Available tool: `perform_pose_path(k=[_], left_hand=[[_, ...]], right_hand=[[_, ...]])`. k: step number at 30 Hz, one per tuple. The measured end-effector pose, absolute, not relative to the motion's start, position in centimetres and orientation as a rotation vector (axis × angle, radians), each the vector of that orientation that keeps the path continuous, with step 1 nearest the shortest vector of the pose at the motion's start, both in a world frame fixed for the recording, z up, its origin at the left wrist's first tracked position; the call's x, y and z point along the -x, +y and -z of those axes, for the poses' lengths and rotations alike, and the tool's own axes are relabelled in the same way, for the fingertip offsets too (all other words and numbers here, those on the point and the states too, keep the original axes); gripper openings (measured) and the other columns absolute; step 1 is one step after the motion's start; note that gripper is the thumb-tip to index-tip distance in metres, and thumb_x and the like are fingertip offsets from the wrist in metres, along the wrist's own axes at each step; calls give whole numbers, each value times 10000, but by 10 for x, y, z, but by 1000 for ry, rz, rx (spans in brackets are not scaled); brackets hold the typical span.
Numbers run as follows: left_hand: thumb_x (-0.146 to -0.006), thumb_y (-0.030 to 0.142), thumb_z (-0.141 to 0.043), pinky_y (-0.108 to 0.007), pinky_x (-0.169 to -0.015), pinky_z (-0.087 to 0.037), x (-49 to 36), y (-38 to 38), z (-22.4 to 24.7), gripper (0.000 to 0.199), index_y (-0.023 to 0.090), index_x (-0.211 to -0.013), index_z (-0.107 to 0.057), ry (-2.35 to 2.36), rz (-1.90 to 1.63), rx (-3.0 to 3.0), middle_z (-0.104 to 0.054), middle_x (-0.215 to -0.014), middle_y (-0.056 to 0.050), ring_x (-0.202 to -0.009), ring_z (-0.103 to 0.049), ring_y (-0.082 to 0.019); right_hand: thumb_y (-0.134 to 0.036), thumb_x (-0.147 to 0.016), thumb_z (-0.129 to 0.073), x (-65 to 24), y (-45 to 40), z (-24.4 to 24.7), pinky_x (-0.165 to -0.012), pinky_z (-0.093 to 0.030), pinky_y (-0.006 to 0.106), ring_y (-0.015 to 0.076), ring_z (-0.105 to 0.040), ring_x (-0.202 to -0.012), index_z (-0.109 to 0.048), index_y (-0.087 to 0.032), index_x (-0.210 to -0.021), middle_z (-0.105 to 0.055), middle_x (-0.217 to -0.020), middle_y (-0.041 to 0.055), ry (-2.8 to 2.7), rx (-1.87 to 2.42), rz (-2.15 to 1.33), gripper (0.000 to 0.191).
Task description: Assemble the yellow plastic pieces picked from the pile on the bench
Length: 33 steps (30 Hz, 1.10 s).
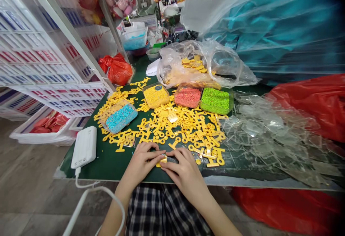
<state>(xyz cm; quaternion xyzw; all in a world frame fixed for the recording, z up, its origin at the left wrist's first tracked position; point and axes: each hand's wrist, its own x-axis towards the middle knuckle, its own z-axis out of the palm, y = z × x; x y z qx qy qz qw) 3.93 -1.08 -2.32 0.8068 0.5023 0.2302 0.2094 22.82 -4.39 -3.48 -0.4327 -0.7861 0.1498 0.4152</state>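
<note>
My left hand and my right hand meet near the table's front edge. Between their fingertips is a small yellow plastic piece with a shiny face, partly covered by the fingers. Both hands pinch it from either side. Just beyond them spreads a heap of yellow plastic pieces, many with a ring at one end and a flat bar at the other. Among these stand clear trays of tiny beads: blue beads, yellow beads, pinkish-red beads and green beads.
Clear flat plastic pieces are piled at the right. A white power bank with a cable lies front left. Behind the trays sits an open plastic bag of yellow pieces. White crates and a red bag stand left.
</note>
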Motion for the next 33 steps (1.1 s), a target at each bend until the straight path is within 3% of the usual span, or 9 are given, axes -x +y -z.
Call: perform_pose_path(k=[10,16,19,22,24,27,33], left_hand=[[-929,458,-542,-332,-798,-482,-44,-13,13,289,298,-959,-781,1427,-792,-2119,-692,-897,-36,-873,-619,-194],[-901,482,-525,-334,-841,-480,8,19,-21,336,238,-907,-756,1940,-1052,-2001,-715,-980,-51,-934,-628,-225],[-859,532,-527,-344,-720,-464,45,54,-37,375,231,-895,-749,2223,-690,-1987,-733,-928,-67,-828,-634,-254],[-842,524,-544,-359,-719,-438,52,88,-47,393,225,-1013,-733,2318,-472,-2035,-743,-964,-88,-832,-649,-283],[-862,513,-523,-362,-773,-433,37,110,-53,402,228,-1073,-713,2212,-499,-2150,-740,-1028,-82,-881,-652,-280],[-880,496,-509,-329,-817,-429,2,145,-62,368,225,-1011,-723,1916,-518,-2344,-738,-1066,-63,-921,-647,-250],[-835,413,-602,-310,-793,-364,-41,215,-77,251,218,-862,-758,1622,64,-2594,-765,-945,-47,-878,-646,-229]], right_hand=[[-199,-852,-701,-228,-43,37,-815,-478,361,198,-529,-939,-730,-270,-901,-644,-964,40,-1977,1090,-363,91],[-187,-830,-723,-227,-43,37,-811,-482,351,192,-539,-933,-731,-278,-881,-652,-966,27,-1940,1092,-350,104],[-190,-832,-721,-227,-44,37,-802,-481,347,187,-538,-927,-730,-286,-897,-649,-963,24,-1940,1098,-339,117],[-181,-825,-726,-227,-43,38,-796,-473,342,184,-534,-920,-721,-280,-877,-643,-955,23,-1919,1090,-333,112],[-171,-820,-727,-227,-41,38,-791,-466,338,184,-533,-919,-712,-273,-865,-639,-952,22,-1904,1075,-339,112],[-174,-815,-730,-226,-39,39,-777,-454,330,183,-531,-909,-702,-272,-855,-635,-945,19,-1889,1071,-341,110],[-196,-835,-704,-224,-36,42,-755,-441,326,175,-531,-853,-681,-274,-847,-638,-905,13,-1869,1069,-247,82]])
